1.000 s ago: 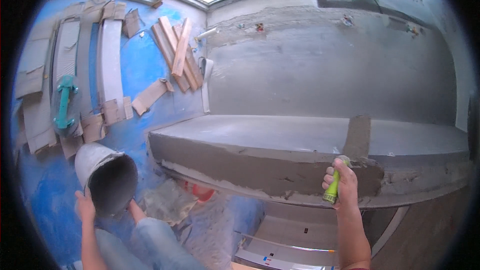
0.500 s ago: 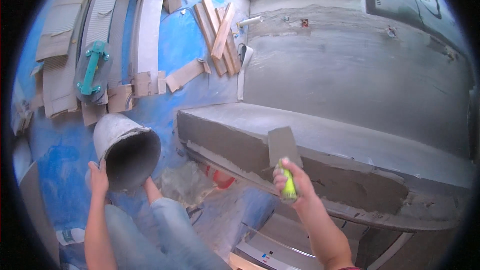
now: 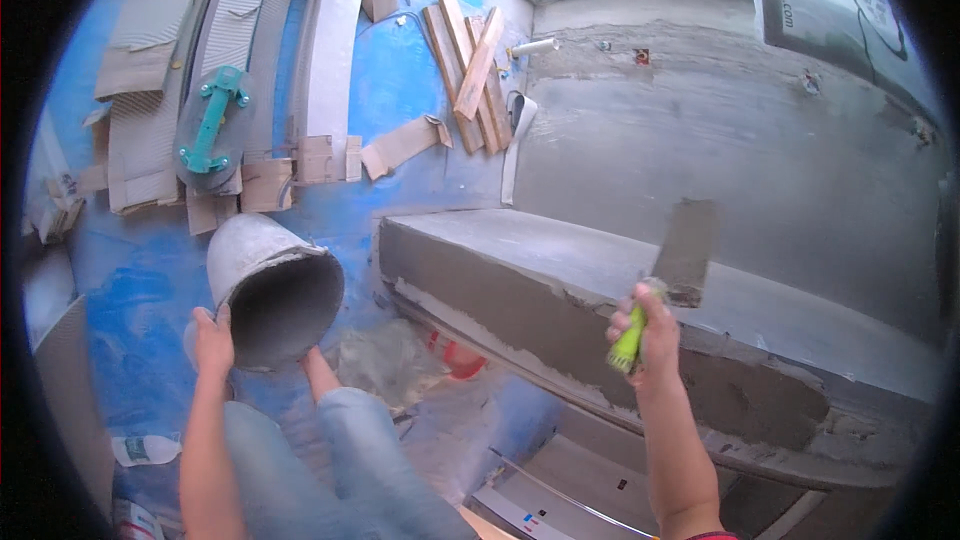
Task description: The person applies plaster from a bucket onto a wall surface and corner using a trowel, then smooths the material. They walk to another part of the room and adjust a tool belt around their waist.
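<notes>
A grey, mortar-stained bucket [image 3: 243,252] is tipped with its mouth toward me. My left hand [image 3: 212,342] grips its near left side, the fingers partly hidden behind it. In my right hand [image 3: 648,330] is a trowel [image 3: 685,252] with a bright green handle, my fingers wrapped round it. Its flat blade is grey with mortar and points up and away, in front of the ledge's top. Smooth grey mortar [image 3: 480,288] covers the front face of the long ledge [image 3: 530,238]; whether the blade touches the ledge I cannot tell.
Cardboard-covered strips [image 3: 323,70] lie at the far left beside a teal-handled suction lifter [image 3: 212,130]. Wooden boards [image 3: 478,70] are stacked crosswise near the wall [image 3: 700,130]. A crumpled plastic bag [image 3: 385,365] sits beyond my knees, and a white bottle [image 3: 147,450] lies at lower left.
My right hand has swung the trowel right and up, from the ledge's front face to before its top. The left hand keeps its grip on the bucket. The whole view has shifted slightly.
</notes>
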`<state>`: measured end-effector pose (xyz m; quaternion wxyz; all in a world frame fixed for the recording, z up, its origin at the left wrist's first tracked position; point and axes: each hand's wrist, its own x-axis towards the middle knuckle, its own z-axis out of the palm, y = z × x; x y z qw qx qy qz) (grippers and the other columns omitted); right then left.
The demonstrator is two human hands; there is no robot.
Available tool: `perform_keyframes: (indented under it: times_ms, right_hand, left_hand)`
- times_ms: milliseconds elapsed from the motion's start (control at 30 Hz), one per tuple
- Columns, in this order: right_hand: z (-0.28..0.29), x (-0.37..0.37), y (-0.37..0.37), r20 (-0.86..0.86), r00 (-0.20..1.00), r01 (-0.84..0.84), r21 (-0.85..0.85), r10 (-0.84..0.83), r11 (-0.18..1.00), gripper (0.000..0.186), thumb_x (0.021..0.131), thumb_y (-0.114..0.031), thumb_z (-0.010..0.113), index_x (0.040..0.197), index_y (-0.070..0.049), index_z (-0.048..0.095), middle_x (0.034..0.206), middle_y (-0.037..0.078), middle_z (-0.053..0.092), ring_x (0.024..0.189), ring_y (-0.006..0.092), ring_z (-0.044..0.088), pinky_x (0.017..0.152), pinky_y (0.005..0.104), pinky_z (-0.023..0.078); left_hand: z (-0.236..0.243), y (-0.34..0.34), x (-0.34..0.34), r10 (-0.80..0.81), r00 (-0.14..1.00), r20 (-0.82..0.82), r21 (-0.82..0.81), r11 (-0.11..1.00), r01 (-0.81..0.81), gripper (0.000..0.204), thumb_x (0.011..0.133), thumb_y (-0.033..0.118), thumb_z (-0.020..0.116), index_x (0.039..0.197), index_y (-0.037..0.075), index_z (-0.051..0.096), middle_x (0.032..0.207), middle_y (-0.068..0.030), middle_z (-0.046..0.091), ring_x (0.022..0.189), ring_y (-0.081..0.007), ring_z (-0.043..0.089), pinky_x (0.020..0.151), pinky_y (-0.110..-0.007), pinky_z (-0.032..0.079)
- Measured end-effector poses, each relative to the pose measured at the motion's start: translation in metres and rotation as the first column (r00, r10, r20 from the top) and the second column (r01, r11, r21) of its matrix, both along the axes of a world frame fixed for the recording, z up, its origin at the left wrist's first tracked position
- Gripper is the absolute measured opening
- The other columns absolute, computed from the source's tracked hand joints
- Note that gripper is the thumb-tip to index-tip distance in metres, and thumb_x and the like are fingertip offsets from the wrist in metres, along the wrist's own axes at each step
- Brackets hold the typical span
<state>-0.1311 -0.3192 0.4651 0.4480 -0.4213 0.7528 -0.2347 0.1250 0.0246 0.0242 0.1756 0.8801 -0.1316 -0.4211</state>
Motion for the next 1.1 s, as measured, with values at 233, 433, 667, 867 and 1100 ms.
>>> perform_keyframes:
  times_ms: [233,433,667,867,1100]
  right_hand:
    - [-0.123,0.016,0.016,0.256,0.927,0.068,0.604,-0.275,0.794,0.024,0.087,-0.021,0.066,0.095,-0.008,0.048,0.077,0.004,0.053,0.06,0.0103,0.052,0.05,0.0236,0.046]
    - [-0.248,0.007,0.0,0.296,0.796,0.107,0.79,-0.528,0.604,0.02,0.088,-0.017,0.061,0.088,-0.005,0.044,0.07,0.006,0.052,0.055,0.0129,0.053,0.047,0.0237,0.049]
    - [-0.319,-0.011,-0.015,0.268,0.715,0.251,0.765,-0.646,0.594,0.016,0.09,-0.016,0.054,0.084,-0.004,0.044,0.067,0.007,0.052,0.053,0.0168,0.053,0.046,0.0272,0.049]
    - [-0.285,-0.053,-0.079,0.237,0.778,0.4,0.527,-0.582,0.75,0.017,0.09,-0.019,0.053,0.086,-0.005,0.044,0.064,0.005,0.05,0.054,0.0178,0.053,0.046,0.0301,0.05]
    - [-0.22,-0.011,-0.135,0.101,0.96,0.206,0.367,-0.26,0.907,0.023,0.093,-0.026,0.057,0.09,-0.006,0.045,0.065,0.006,0.051,0.055,0.0189,0.055,0.048,0.0303,0.05]
  left_hand:
    - [0.008,-0.008,0.004,0.009,0.998,-0.064,-0.003,1.0,-0.009,0.044,0.096,0.045,0.046,0.099,0.002,0.036,0.089,-0.0281,0.057,0.089,-0.0478,0.055,0.078,-0.051,0.04]
    - [0.01,-0.009,0.005,0.042,0.992,-0.123,0.058,0.998,-0.035,0.042,0.097,0.041,0.048,0.104,0.001,0.035,0.097,-0.0287,0.055,0.096,-0.0457,0.053,0.084,-0.048,0.039]
    - [-0.004,0.0,-0.001,0.149,0.986,-0.078,-0.02,0.988,-0.151,0.033,0.095,0.029,0.053,0.095,0.0,0.038,0.086,-0.0229,0.052,0.082,-0.0389,0.051,0.078,-0.045,0.04]
    - [0.007,-0.011,0.0,0.13,0.991,-0.041,0.024,0.991,-0.129,0.034,0.095,0.03,0.053,0.097,-0.001,0.039,0.09,-0.0247,0.054,0.087,-0.0425,0.053,0.08,-0.046,0.041]
    - [0.016,-0.013,-0.007,0.142,0.989,-0.044,0.016,0.99,-0.141,0.039,0.095,0.038,0.051,0.104,0.002,0.039,0.097,-0.0274,0.054,0.093,-0.0455,0.053,0.083,-0.048,0.04]
